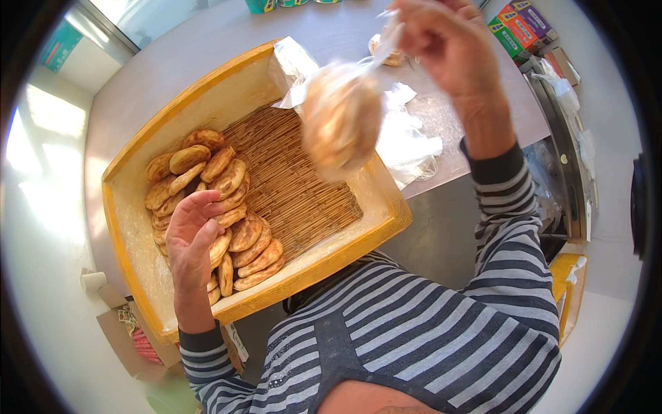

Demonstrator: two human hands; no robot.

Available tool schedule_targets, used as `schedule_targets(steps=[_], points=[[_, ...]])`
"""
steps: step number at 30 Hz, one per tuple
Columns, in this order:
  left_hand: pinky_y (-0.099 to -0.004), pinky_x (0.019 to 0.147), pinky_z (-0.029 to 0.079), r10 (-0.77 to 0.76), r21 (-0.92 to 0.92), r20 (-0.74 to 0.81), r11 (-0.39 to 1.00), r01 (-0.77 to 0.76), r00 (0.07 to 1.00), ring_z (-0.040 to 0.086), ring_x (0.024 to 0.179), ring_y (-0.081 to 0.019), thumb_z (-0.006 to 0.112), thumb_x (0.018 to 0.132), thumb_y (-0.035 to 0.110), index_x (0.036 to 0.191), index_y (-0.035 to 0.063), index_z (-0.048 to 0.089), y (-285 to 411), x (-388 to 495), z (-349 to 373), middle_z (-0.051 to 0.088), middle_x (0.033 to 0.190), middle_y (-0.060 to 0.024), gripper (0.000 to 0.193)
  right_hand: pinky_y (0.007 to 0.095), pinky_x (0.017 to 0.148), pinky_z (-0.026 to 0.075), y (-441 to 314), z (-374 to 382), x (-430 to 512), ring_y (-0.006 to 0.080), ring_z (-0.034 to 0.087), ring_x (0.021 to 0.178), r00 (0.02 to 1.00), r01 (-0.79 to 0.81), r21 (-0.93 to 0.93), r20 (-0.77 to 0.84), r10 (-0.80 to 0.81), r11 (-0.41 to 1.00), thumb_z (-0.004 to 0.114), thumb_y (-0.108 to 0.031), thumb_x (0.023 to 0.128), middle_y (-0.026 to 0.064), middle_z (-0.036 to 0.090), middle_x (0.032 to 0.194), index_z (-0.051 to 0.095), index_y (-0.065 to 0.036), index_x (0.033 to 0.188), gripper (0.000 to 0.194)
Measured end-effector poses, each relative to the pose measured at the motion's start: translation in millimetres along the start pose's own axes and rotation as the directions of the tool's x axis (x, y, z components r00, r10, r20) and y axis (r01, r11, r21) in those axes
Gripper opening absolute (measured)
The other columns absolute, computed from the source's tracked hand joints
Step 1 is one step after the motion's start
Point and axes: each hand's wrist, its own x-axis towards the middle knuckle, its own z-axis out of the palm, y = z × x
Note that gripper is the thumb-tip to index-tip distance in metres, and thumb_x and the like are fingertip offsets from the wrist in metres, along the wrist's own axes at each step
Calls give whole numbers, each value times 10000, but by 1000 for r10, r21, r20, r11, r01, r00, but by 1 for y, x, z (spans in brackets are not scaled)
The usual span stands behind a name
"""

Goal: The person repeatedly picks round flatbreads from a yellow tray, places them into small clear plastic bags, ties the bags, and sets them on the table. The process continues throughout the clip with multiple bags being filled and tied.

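Note:
My right hand (439, 46) grips the gathered top of a clear plastic bag of round flatbreads (341, 116), which hangs blurred over the right part of a yellow-rimmed box (124, 248). Inside the box, browned flatbreads (245, 233) lie stacked and leaning on one another at the left, on a mat of thin reeds (279, 171) whose right part is bare. My left hand (191, 238) is over the flatbreads with fingers curled and thumb apart; nothing is plainly held in it. Another bag of flatbreads (393, 54) stands on the table, partly hidden behind my right hand and the hanging bag.
White plastic bags (408, 139) lie on the table (450, 121) right of the box, and more white plastic (295, 59) hangs over its far corner. Colourful cartons (522, 31) stand at the back right. Green containers (287, 2) are at the far edge. An open cardboard box (119, 341) sits lower left.

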Motion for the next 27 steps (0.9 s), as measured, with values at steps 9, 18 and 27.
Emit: schedule_targets(steps=[9,18,27], points=[[-233,604,481,-570,-58,93,815,576,816,630,793,-123,507,900,571,956,23,641,-56,126,60,650,943,-79,567,310,596,533,18,-145,41,183,638,631,893,192,-907,320,-317,-374,645,-142,854,118,687,865,634,-49,1094,257],[-202,420,367,-97,-155,-105,985,80,990,461,531,-65,647,872,92,867,45,644,-92,193,97,545,639,30,47,390,983,433,153,-35,19,323,500,1190,938,329,-900,347,12,286,674,-286,799,224,504,1291,474,36,1260,597],[-162,533,416,399,-189,-275,870,-456,875,541,662,-47,623,897,86,901,33,642,16,107,-11,645,827,-15,56,553,1033,325,208,-8,37,271,284,1381,898,304,-925,358,257,226,616,-216,837,170,414,1396,428,-77,1338,553]])
